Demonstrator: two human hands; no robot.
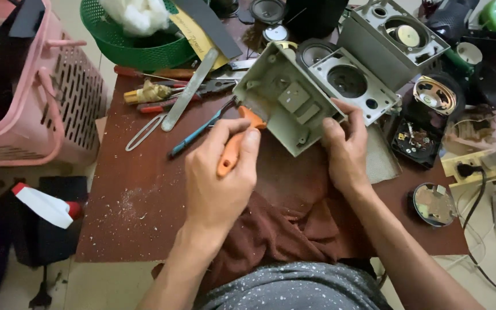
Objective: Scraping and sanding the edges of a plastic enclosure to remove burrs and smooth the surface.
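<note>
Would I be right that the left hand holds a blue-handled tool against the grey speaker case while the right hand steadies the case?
Not quite: the tool in the left hand has an orange handle, not blue, as the head view shows. The blue-handled one lies on the table. The rest stands: the right hand steadies the grey speaker case.

Orange-handled tool (233,150) tip hidden behind grey casing (287,106), pink basket (35,97) cut off at left edge
</note>
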